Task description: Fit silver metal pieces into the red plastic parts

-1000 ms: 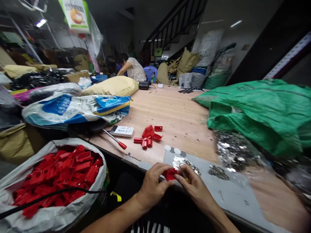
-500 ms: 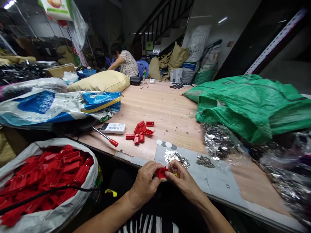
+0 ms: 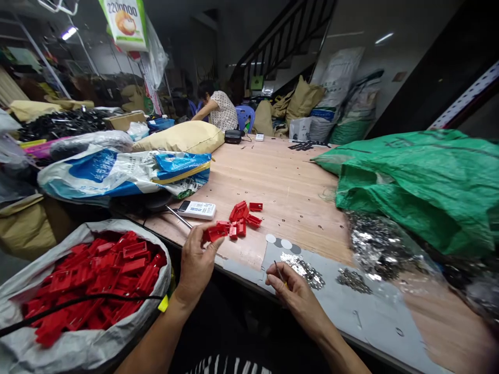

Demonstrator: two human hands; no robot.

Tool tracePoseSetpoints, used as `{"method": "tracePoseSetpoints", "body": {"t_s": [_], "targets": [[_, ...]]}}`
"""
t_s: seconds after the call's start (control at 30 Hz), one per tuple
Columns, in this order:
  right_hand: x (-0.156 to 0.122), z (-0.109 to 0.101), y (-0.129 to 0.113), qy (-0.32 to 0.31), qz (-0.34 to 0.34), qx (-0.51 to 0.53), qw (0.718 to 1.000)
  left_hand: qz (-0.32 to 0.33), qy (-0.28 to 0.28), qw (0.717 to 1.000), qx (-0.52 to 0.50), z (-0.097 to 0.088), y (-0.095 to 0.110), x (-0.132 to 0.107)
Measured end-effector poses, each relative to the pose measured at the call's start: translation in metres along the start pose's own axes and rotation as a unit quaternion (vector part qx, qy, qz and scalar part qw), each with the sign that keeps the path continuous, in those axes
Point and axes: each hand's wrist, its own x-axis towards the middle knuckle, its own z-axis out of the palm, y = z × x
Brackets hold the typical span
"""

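My left hand (image 3: 198, 258) is closed on a red plastic part (image 3: 215, 232) at the table's near edge, just left of a small pile of similar red parts (image 3: 240, 218). A metal rod (image 3: 178, 216) runs behind this hand, which hides its lower end. My right hand (image 3: 290, 286), further right, is closed around a small tool (image 3: 277, 270) with a thin metal shaft. A bit of yellow handle shows between the fingers. Beside that hand, a heap of small shiny metal pieces (image 3: 307, 270) lies on a grey sheet (image 3: 346, 306).
At lower left an open white sack (image 3: 156, 306) holds many red parts. A white device (image 3: 197, 210) lies near the rod. More metal pieces (image 3: 353, 280) lie to the right, below a green sack (image 3: 421, 182). A blue-and-white bag (image 3: 128, 174) covers the left side. Another person (image 3: 222, 109) sits beyond.
My left hand has moved left with the red part, away from my right hand, to the pile. The right hand stays with its tool. The view has shifted left.
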Motion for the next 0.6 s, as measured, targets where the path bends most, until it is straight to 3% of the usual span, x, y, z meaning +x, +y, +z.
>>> {"method": "tracePoseSetpoints", "body": {"t_s": [0.1, 0.27, 0.47, 0.6], "targets": [[-0.004, -0.004, 0.0, 0.001, 0.006, 0.013, 1.0, 0.008, -0.063, 0.996, -0.055, 0.018, 0.011, -0.018], [-0.012, -0.013, 0.004, 0.013, 0.018, -0.006, 1.0, 0.029, -0.113, 0.991, -0.069, 0.033, 0.021, -0.031], [-0.026, -0.026, 0.018, 0.052, 0.02, -0.074, 0.996, -0.011, -0.185, 0.976, -0.117, 0.044, 0.023, -0.043], [-0.037, -0.044, 0.026, 0.098, 0.023, -0.071, 0.992, -0.075, -0.235, 0.956, -0.16, 0.053, 0.02, -0.054]]}}
